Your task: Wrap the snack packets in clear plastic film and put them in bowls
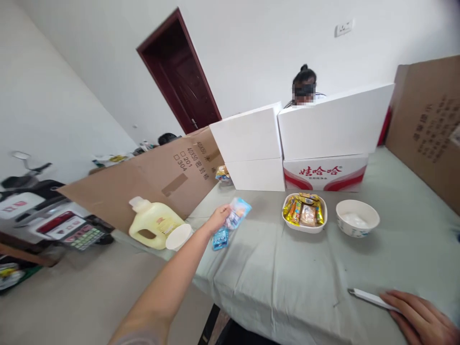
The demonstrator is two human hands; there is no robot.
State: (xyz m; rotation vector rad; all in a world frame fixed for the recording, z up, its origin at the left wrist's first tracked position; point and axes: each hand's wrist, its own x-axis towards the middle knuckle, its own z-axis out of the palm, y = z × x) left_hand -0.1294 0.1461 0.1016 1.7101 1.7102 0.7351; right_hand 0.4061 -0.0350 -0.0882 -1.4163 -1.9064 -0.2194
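Observation:
My left hand [220, 218] reaches over the left part of the table and pinches a light-blue plastic packet [238, 212] by its near edge. Another blue packet [220, 238] lies on the cloth just below that hand. At the lower right, my right hand [424, 316] is curled with its fingers closed over the end of a slim white pen-like tool [370, 297] with a dark tip. The tool lies low over the cloth, its tip pointing left; its exact kind is unclear.
A white dish [304, 229] holds yellow-wrapped snacks. Beside it stands a white bowl [359, 232] with something whitish inside. A yellow jug [154, 223] and a white cup [178, 236] stand left. White boxes [247, 139] and cardboard [143, 187] border the table; a person sits behind.

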